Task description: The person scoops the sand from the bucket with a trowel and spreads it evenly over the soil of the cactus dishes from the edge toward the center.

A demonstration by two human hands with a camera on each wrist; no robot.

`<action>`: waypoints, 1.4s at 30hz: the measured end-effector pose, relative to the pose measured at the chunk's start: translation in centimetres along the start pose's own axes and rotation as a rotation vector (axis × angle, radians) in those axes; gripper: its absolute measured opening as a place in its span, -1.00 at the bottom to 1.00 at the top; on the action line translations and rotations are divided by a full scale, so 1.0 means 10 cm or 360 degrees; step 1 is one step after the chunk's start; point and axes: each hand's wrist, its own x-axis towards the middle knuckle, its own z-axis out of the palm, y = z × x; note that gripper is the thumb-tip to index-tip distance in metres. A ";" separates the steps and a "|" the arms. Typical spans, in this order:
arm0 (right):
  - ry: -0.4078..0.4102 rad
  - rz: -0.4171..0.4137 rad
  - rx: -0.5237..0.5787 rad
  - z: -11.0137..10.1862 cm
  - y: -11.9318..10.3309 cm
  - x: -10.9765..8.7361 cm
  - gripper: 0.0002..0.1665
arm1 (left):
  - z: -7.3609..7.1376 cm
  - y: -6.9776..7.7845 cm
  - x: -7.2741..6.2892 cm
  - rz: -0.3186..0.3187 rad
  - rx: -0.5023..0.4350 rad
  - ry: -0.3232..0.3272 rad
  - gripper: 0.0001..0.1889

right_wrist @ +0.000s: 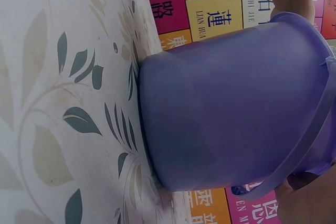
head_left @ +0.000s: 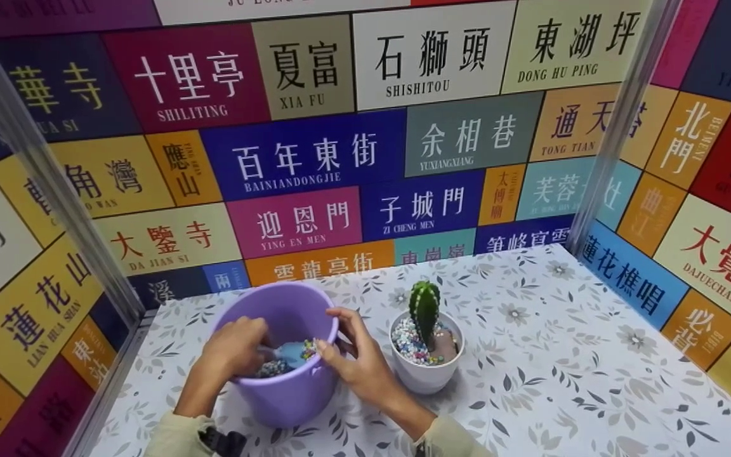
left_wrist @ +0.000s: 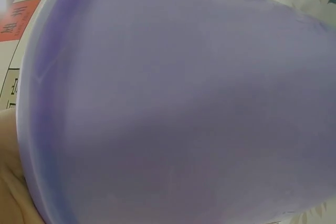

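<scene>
A purple bucket (head_left: 289, 400) stands on the table, tilted slightly in the head view. My left hand (head_left: 238, 346) reaches over its near left rim, with the fingertips hidden inside. Close to those fingers lie a light blue piece (head_left: 292, 352), its kind unclear, and small multicoloured pebbles (head_left: 309, 348). With my right hand (head_left: 362, 365) I hold the bucket's right rim, thumb at the edge. The left wrist view is mostly filled by the bucket wall (left_wrist: 184, 98). In the right wrist view, the bucket's side and its handle (right_wrist: 299, 156) show.
Right of the bucket stands a white pot (head_left: 426, 377) with a green cactus (head_left: 424, 311), coloured pebbles and a brownish piece. A leaf-patterned cloth (head_left: 530, 381) covers the table. Colourful sign-printed walls (head_left: 302, 158) and metal posts (head_left: 619, 120) border it.
</scene>
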 end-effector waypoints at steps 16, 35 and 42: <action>-0.0026 0.0007 -0.0016 0.04 -0.02 -0.01 -0.27 | -0.13 -0.10 -0.09 0.0089 -0.0190 -0.0015 -0.94; -0.0032 0.0025 -0.0048 0.00 -0.04 -0.02 -0.23 | -0.19 -0.17 -0.21 0.0059 -0.0390 0.0139 -0.86; -0.0045 0.0045 -0.0075 -0.05 -0.04 -0.03 -0.16 | -0.19 -0.18 -0.27 0.0083 -0.0365 0.0265 -0.84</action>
